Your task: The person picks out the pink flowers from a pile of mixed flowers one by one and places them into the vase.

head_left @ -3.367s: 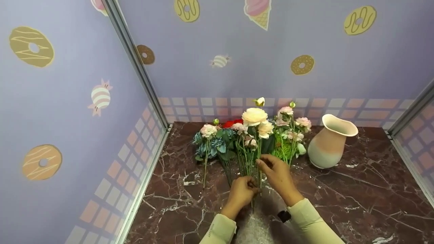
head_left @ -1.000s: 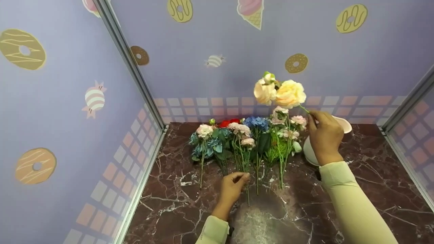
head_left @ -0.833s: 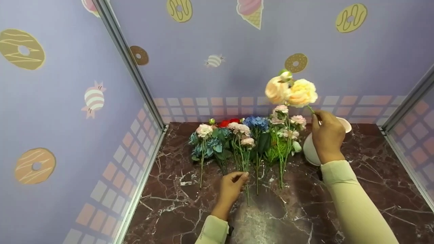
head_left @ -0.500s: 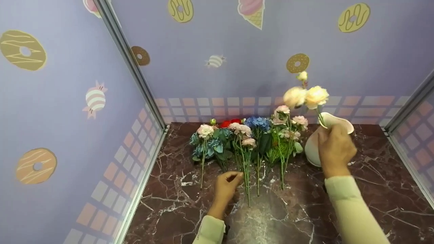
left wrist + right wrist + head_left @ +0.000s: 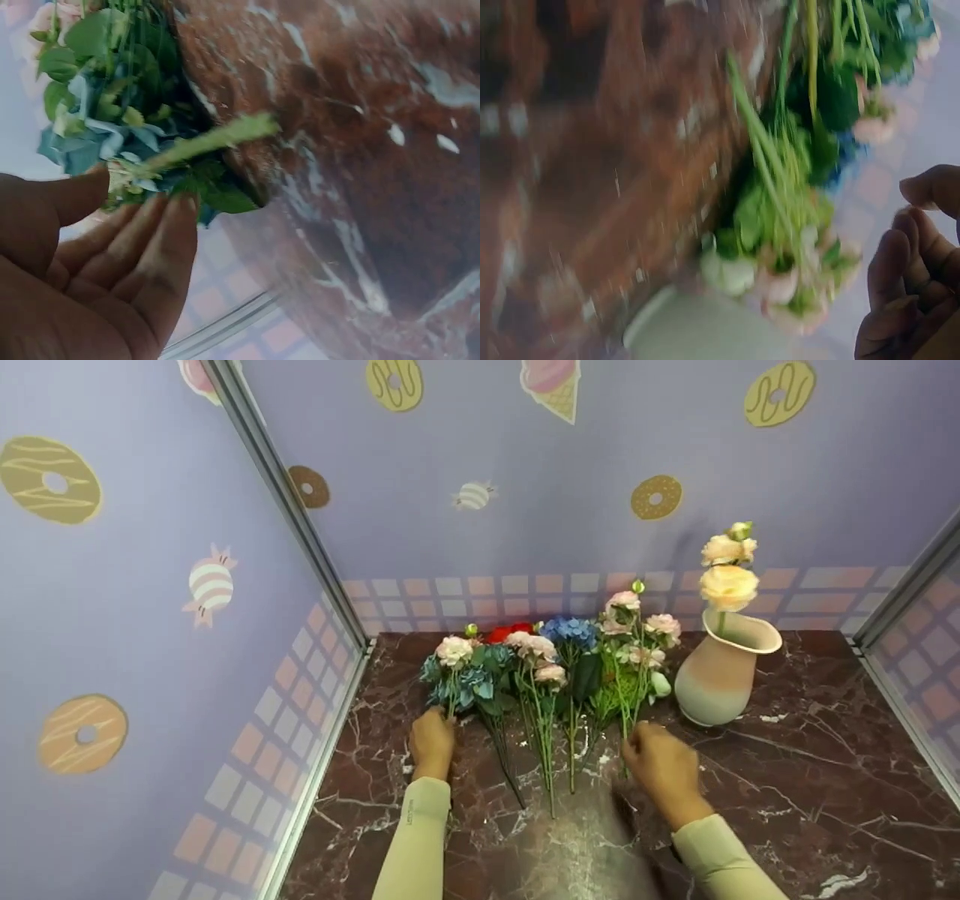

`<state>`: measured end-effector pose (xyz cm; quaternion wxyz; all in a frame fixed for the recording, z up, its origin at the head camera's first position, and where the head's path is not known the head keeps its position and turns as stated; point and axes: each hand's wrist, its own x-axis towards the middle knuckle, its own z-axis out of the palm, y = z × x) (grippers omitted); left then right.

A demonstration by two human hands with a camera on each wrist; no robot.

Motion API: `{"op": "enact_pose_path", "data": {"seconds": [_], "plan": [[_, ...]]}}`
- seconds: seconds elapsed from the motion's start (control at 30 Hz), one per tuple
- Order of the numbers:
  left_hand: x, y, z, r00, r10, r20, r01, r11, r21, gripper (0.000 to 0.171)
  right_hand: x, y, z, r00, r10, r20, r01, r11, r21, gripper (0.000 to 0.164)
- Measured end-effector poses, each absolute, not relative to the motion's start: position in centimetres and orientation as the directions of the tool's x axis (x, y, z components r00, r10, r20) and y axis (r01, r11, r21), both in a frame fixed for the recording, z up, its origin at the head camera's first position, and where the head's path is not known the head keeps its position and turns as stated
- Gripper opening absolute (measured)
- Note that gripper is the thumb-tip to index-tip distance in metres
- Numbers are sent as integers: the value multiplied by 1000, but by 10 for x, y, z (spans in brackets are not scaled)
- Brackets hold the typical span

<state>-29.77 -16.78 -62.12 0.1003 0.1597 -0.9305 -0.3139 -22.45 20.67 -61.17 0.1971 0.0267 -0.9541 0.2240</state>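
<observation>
In the head view my left hand (image 5: 433, 742) is at the stem of the leftmost pale pink flower (image 5: 455, 651). The left wrist view shows the green stem (image 5: 217, 141) just beyond my thumb and fingers (image 5: 169, 247), which stand apart. My right hand (image 5: 664, 769), blurred and holding nothing, is beside the lower stems of the pink flowers (image 5: 637, 656) at the right of the row. In the right wrist view its fingers are loosely bent. A cream rose spray (image 5: 729, 587) stands in the pink-and-white vase (image 5: 716, 682), its stem inside the mouth.
Between my hands lie teal flowers (image 5: 476, 682), red flowers (image 5: 510, 631), more pale pink flowers (image 5: 531, 645) and a blue hydrangea (image 5: 568, 631), stems toward me. They rest on the dark marble tabletop (image 5: 810, 780). Patterned walls (image 5: 487, 540) close off the back and sides.
My right hand has put the cream rose spray into the vase, let go and come back left toward the pink stems. My left hand has moved left from the middle stems to the leftmost flower.
</observation>
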Motion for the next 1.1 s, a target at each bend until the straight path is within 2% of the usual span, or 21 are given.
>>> {"op": "enact_pose_path", "data": {"seconds": [0.17, 0.3, 0.47, 0.53, 0.9, 1.1], "plan": [[-296, -171, -631, -946, -315, 77, -176, 697, 696, 29, -212, 183, -625, -909, -49, 414, -223, 897, -382, 18], [-298, -170, -627, -958, -288, 3, -186, 624, 759, 29, -205, 170, -631, -904, -117, 411, -290, 875, -389, 17], [-297, -169, -619, -958, -233, -170, -254, 405, 878, 44, -200, 162, -634, -893, -137, 428, -317, 867, -384, 23], [-294, -168, -618, -956, -213, -200, -262, 321, 910, 46, -198, 160, -635, -895, -143, 422, -319, 868, -382, 23], [-265, -136, -601, -983, -151, -109, -120, 67, 991, 22, -201, 140, -615, -885, -177, 432, -376, 817, -436, 5], [-247, -103, -586, -997, -83, -6, -7, 10, 1000, 11, -208, 122, -594, -905, -181, 384, -385, 732, -562, 13]]}}
